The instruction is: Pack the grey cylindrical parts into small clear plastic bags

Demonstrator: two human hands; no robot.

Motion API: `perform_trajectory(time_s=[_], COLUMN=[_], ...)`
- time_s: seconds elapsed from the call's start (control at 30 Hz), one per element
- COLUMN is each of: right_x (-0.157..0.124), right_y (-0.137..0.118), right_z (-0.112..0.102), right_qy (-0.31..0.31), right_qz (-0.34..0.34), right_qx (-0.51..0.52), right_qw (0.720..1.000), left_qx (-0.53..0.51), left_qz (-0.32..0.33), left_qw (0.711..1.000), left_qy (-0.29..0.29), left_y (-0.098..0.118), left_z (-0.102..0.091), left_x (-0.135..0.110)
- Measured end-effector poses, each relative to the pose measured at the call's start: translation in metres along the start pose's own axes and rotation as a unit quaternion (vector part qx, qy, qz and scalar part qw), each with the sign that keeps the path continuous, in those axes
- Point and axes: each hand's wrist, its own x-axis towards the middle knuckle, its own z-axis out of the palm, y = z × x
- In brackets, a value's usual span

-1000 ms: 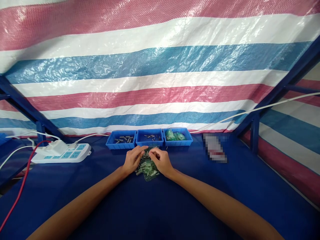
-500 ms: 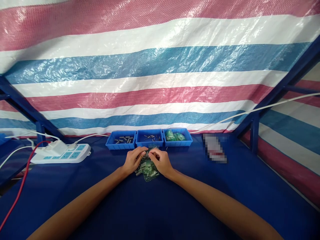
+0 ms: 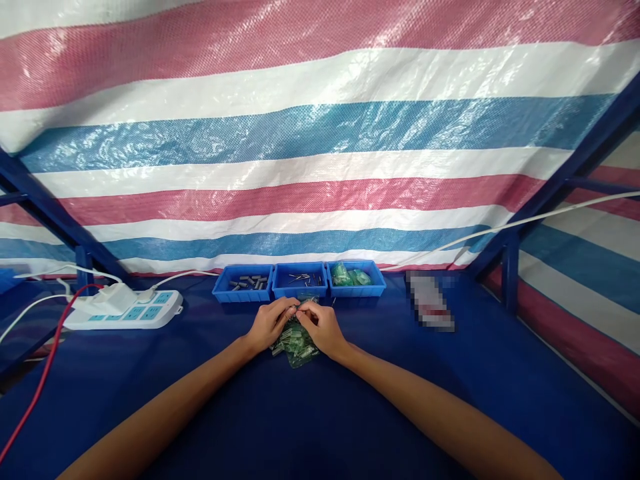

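Observation:
My left hand and my right hand meet over a small pile of greenish clear plastic bags holding metal pieces. Both hands are closed, thumbs and forefingers pinched together so that the fingertips touch. What they pinch is small and mostly hidden by the fingers. Behind the fingers, a bit of clear plastic shows against the middle tray. Just beyond my hands stand three blue trays: the left tray has grey metal cylinders, the middle tray thin metal pins, the right tray green plastic bags.
A white power strip with plugs and a red cable lies at the left of the blue table. A blurred-out flat object rests to the right. Striped sheeting hangs behind, between blue frame bars.
My fingertips have come together from slightly apart, the left hand shifting a little right. The whole view has tilted slightly, so everything sits a little lower. The trays have not moved.

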Motion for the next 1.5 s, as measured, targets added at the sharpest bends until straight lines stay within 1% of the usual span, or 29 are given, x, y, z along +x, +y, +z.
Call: perform_trajectory(time_s=[0.17,0.37,0.73,0.97,1.23,1.5], right_x=[0.0009,0.0010,0.0005,-0.0001,0.0000,-0.0003], right_y=[0.0002,0.0009,-0.0012,0.0000,0.0009,-0.0003], right_z=[-0.0002,-0.0002,-0.0005,0.0003,-0.0010,-0.0015], right_qy=[-0.005,-0.004,0.007,0.005,-0.017,-0.019], right_qz=[-0.003,-0.003,-0.003,0.005,0.014,0.021], right_qx=[-0.007,-0.008,0.005,0.011,0.019,0.016], right_qw=[1.000,1.000,1.000,1.000,1.000,0.999], left_qx=[-0.003,-0.009,0.023,0.013,0.018,0.020], left_qz=[-0.003,-0.010,0.011,0.039,0.017,-0.009], left_qw=[1.000,1.000,1.000,0.999,0.997,0.997], left_qy=[-0.018,-0.023,0.011,0.035,0.071,0.075], left_y=[0.0009,0.0005,0.0015,0.0001,-0.0013,-0.0053], left_z=[0.0002,0.0003,-0.0028,-0.0023,0.0010,0.0035], left_x=[0.0018,0.0001,-0.0019,-0.0031,-0.0034,-0.0067])
